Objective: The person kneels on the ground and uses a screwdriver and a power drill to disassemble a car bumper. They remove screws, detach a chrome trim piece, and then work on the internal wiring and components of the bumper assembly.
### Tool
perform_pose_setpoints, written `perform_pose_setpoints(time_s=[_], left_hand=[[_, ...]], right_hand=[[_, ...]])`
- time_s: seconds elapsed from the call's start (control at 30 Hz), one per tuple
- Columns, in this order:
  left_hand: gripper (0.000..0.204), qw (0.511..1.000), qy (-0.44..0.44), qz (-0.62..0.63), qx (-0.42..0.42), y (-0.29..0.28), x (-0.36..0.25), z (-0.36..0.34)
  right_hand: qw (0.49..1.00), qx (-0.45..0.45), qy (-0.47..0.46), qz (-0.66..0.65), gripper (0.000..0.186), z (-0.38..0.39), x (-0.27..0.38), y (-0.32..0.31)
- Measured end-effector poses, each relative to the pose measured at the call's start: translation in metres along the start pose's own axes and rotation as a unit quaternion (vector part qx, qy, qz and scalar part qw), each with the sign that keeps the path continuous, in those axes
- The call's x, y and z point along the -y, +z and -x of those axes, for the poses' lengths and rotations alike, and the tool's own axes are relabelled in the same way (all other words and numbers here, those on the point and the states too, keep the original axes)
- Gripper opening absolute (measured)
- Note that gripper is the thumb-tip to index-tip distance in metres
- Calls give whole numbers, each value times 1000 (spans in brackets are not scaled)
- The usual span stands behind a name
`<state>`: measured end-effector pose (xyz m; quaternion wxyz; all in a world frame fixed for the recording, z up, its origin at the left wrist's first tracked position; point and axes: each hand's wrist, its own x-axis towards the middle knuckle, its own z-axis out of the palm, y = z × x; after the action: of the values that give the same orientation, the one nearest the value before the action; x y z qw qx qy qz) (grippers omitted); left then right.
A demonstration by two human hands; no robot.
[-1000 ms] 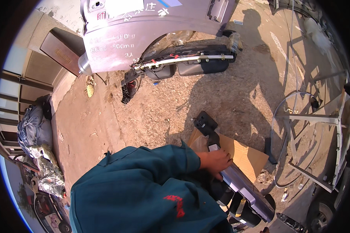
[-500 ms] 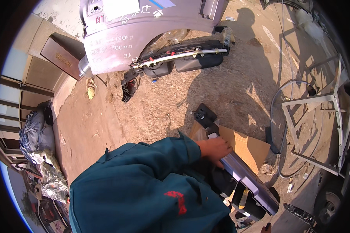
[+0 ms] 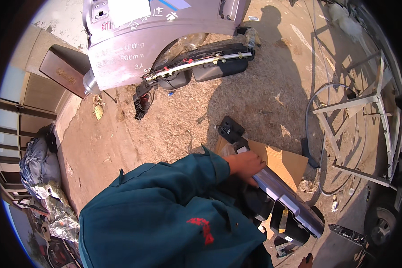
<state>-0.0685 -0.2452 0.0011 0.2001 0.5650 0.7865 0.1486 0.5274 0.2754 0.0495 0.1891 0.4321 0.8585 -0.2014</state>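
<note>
Trim strip (image 3: 281,196) lies on cardboard (image 3: 285,163); metal frame (image 3: 366,120) right.

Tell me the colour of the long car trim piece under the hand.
Silver-grey on top with black fittings beneath; the trim piece shows best in the head view.

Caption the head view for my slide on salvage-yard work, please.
A hand rests on a long grey-and-black vehicle trim part lying over flattened cardboard on sandy ground.

One hand (image 3: 246,164) shows, resting on one long grey trim part (image 3: 279,195) over one cardboard sheet (image 3: 285,163). At twelve o'clock lie one grey body panel (image 3: 161,40) and one black bumper piece (image 3: 201,67). At three o'clock stands one metal frame (image 3: 366,120), and perhaps one wheel (image 3: 379,221) at four.
</note>
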Motion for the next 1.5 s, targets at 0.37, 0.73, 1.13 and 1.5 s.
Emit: perform_pose_setpoints(time_s=[0.37, 0.73, 1.13, 1.5], left_hand=[[95, 999, -24, 25, 32, -7, 5, -5], [107, 995, 93, 43, 8, -16, 39, 13], [101, 995, 101, 8, -22, -6, 53, 23], [97, 990, 123, -13, -67, 2, 51, 16]], right_hand=[[970, 14, 152, -190, 53, -13, 14, -1], [987, -126, 1, 105, 50, 0, 4, -6], [992, -84, 89, -4, 48, 116, 243, -47], [981, -56, -94, -160, 45, 164, 387, 87]])
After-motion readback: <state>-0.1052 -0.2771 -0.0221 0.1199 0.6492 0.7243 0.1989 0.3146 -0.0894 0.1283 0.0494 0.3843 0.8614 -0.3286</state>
